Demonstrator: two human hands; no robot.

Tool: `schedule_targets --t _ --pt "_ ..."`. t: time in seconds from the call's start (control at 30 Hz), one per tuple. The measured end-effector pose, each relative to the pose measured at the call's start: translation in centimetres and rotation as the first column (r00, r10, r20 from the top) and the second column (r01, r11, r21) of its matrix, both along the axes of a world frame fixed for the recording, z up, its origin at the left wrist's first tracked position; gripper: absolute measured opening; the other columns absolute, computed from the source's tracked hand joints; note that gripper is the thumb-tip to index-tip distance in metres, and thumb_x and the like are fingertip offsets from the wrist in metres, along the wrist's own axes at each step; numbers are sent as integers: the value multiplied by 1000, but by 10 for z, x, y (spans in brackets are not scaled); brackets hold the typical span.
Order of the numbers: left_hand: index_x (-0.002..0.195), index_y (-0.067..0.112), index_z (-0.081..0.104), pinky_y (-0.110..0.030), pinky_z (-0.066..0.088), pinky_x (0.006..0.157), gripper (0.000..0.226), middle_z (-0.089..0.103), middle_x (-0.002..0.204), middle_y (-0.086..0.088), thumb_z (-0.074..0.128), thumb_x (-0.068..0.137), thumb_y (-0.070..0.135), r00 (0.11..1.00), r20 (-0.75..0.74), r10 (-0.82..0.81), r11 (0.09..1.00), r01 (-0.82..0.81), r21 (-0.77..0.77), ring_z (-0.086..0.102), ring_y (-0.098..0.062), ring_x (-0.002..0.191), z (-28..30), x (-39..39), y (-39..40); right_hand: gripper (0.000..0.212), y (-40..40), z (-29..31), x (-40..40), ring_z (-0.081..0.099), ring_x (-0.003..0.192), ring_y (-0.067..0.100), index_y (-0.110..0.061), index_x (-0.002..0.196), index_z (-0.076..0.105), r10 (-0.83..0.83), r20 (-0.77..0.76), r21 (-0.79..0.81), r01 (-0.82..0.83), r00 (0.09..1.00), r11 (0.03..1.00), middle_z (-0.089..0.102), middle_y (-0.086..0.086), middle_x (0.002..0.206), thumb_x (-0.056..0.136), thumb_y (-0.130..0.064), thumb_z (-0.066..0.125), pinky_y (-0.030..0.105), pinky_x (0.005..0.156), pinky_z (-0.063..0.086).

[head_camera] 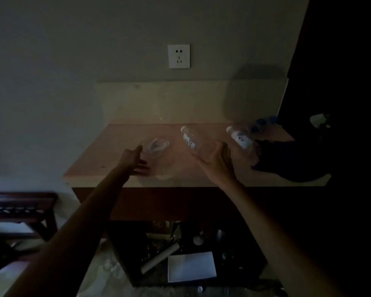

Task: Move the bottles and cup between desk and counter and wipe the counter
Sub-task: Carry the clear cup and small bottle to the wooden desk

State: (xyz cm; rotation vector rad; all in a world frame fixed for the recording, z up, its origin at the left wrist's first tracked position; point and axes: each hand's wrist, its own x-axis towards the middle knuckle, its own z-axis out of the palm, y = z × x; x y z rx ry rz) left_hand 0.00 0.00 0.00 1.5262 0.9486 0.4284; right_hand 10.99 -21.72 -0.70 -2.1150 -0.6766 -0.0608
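Note:
In dim light a clear glass cup [157,147] is over the left-middle of the wooden counter [116,151]. My left hand [137,160] curls around its left side, thumb on the rim and fingers underneath. My right hand [217,159] grips a clear water bottle [190,140] with a white cap and label, tilted back to the left. A second bottle of the same kind [239,138] leans the same way just right of my fingers and seems to be held in the same hand.
A dark cloth [281,161] lies on the counter's right end, with blue-capped items [260,123] behind it. A wall socket [178,56] sits above the backsplash. Below the counter is an open shelf with clutter [191,266]. A dark wooden stool [19,209] stands at left.

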Motion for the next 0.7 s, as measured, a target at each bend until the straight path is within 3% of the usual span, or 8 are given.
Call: schedule_targets --t 0.1,0.2,0.33,0.4,0.5,0.57,0.63,0.7 --pt "129 -7 49 -27 48 51 54 63 78 -19 38 103 39 999 -42 -17 1000 18 21 59 -27 61 -4 16 10 75 7 19 8 33 132 28 -26 143 29 66 28 -84 -63 997 994 35 10 140 83 -59 60 47 106 37" --pt "120 -14 53 -23 49 35 55 64 64 -19 30 105 34 998 12 -60 998 60 21 63 -25 41 -15 39 22 42 30 30 29 40 127 32 -46 121 45 79 49 -94 -74 996 993 44 11 130 84 -60 56 48 104 38" --pt "99 -13 54 -30 49 30 49 60 56 -22 30 106 29 996 12 -90 995 90 32 58 -21 29 -25 59 40 49 73 16 71 42 126 34 -48 126 43 69 69 -271 -48 995 961 47 11 130 81 -67 48 49 102 40" --pt "107 -11 51 -28 47 28 40 57 63 -25 29 106 22 994 -7 -108 993 108 46 57 -20 28 -27 66 52 48 93 6 86 45 121 34 -53 128 39 55 57 -325 -34 997 945 50 8 129 83 -70 41 49 97 41" --pt "117 1 44 -25 43 25 25 55 68 -23 27 106 15 994 -30 -108 991 110 81 55 -17 25 -25 72 70 38 110 -5 99 47 116 35 -53 130 36 15 94 -376 22 995 926 51 10 130 92 -57 37 50 92 41" --pt "114 2 45 -23 41 24 21 54 68 -20 28 105 10 990 -37 -135 984 138 114 53 -15 24 -24 77 77 48 112 -9 103 52 114 36 -49 135 36 -6 158 -404 70 987 912 54 11 129 89 -63 38 50 92 45" --pt "113 1 46 -23 41 24 21 53 69 -17 29 104 10 989 -38 -146 978 150 146 52 -13 24 -25 79 80 58 115 -9 109 51 118 36 -37 137 43 -37 102 -408 75 994 910 53 13 131 88 -68 39 49 95 45" --pt "115 0 49 -21 40 24 27 55 67 -16 28 105 14 990 -42 -138 976 143 164 53 -13 24 -30 76 82 63 115 -11 112 56 115 33 -37 134 47 -50 56 -367 67 997 928 57 9 126 86 -75 34 41 87 46"
